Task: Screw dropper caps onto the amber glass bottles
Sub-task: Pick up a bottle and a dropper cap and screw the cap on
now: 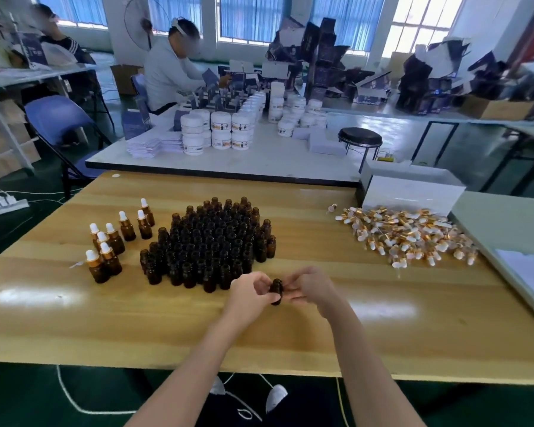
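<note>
My left hand (249, 292) grips a small amber glass bottle (276, 291) just above the wooden table (290, 331). My right hand (310, 288) is at the bottle's top with its fingers curled there; whatever they pinch is hidden. Behind the hands stands a dense cluster of open amber bottles (210, 241). To the left stand several capped bottles (111, 238) with white dropper bulbs. A loose heap of gold-and-white dropper caps (410, 235) lies at the right of the table.
A white box (410, 195) sits behind the cap heap. A white tray edge (524, 272) lies at the far right. Beyond is a white table with jars (222, 127), a black stool (359, 138), a blue chair (59, 118) and two seated people.
</note>
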